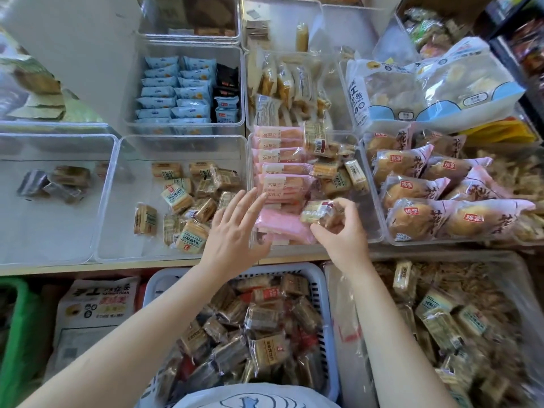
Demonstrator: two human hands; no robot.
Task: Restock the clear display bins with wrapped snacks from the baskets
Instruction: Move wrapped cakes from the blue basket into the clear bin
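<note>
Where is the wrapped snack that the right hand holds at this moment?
In the head view, the wrapped snack is right of centre, pinched in the right hand above the front of the clear bin holding pink packets.

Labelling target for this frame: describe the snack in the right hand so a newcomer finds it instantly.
Start at the clear bin stacked with long pink packets, front row, right of centre. Over its near edge, the right hand pinches one small wrapped snack. It is pale and layered with a dark red label, the only packet lifted off the piles.
</note>
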